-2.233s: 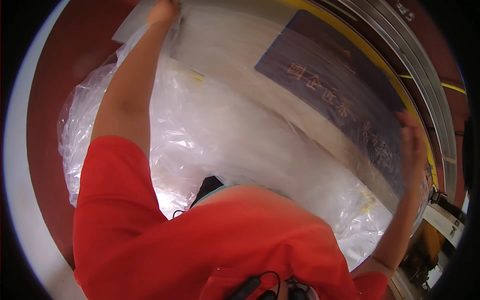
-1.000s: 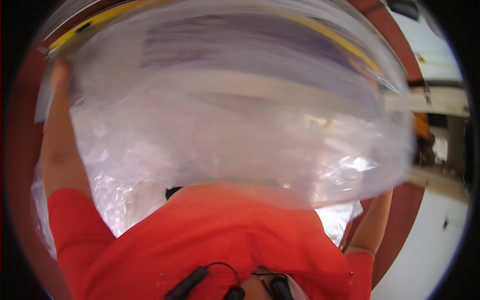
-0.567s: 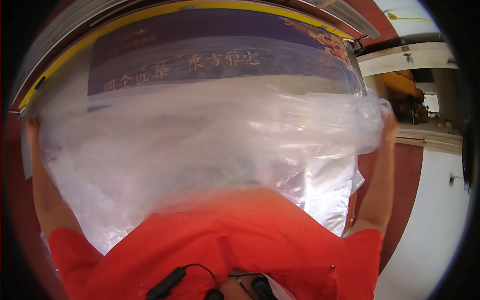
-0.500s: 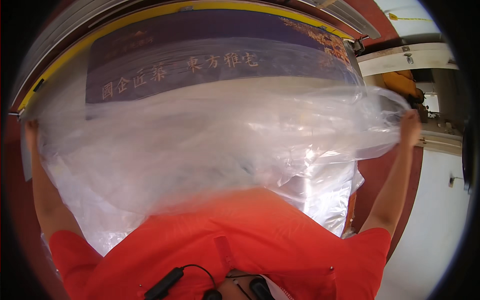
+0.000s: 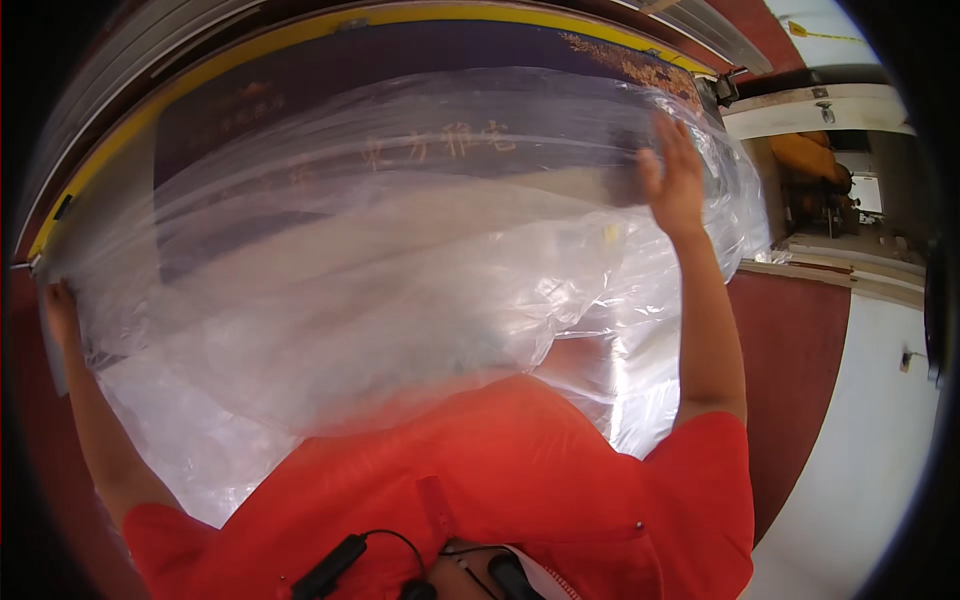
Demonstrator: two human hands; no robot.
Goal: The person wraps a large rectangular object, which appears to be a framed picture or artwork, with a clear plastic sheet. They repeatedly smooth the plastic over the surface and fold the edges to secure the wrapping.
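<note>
A large sheet of clear plastic film lies in folds across a dark purple printed board and spreads down to my red shirt. At the far left, my left hand is closed on the film's edge, its fingertips partly hidden. My right hand is open over the right part of the board, fingers stretched out and pointing away from me. Its palm is over the film, and I cannot tell how firmly it presses.
A yellow strip runs along the board's far edge, with grey metal rails behind. At the right stands a pale frame with an opening. Dark red floor and a white surface lie at the right.
My right hand has let go of the film's right edge and moved left and away from me, now open over the sheet. The film has settled lower. My left hand has dropped slightly nearer.
</note>
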